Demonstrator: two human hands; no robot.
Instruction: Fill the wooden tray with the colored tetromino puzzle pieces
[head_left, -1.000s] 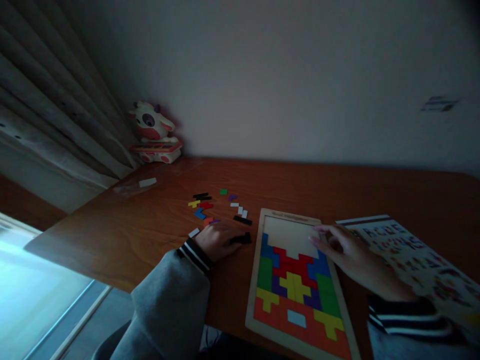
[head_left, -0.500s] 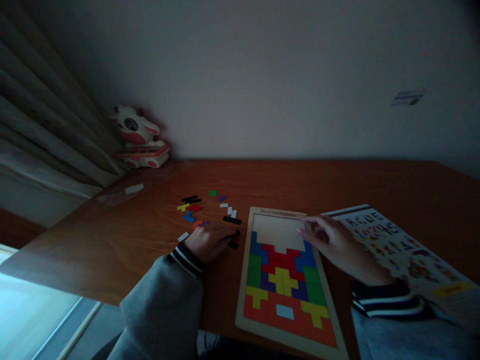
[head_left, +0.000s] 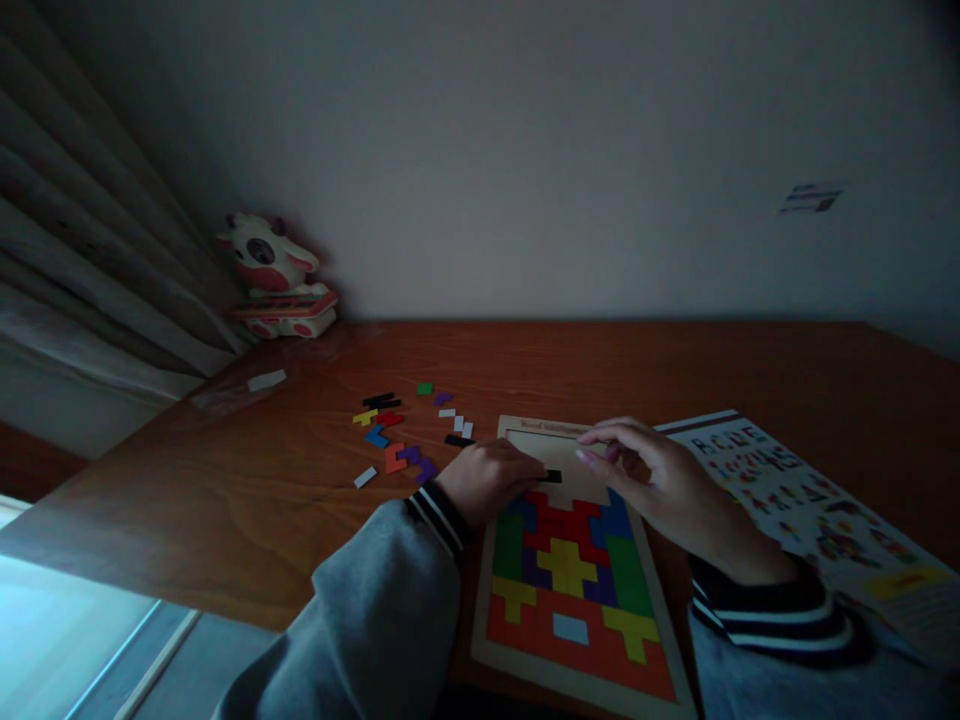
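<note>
My left hand [head_left: 491, 477] reaches over the upper left of a wooden puzzle tray [head_left: 484, 630], its fingers closed on a black puzzle piece [head_left: 553, 477]. The piece's free end points right, over the bare upper part of the tray. At the tray's upper right side hovers my right hand [head_left: 651, 478], thumb and forefinger apart with nothing between them. Red, blue, green, yellow, purple and orange pieces fill the lower part of the tray, around a pale piece or gap [head_left: 570, 628] near the bottom.
Loose puzzle pieces, among them an orange one [head_left: 394, 458] and a green one [head_left: 425, 389], lie left of the tray. A printed sheet [head_left: 795, 510] lies to the right. A cow toy [head_left: 274, 275] sits at the table's back left, near a curtain [head_left: 97, 220].
My left hand has moved right from the loose pieces to over the tray, carrying the black piece. My right hand has shifted slightly left.
</note>
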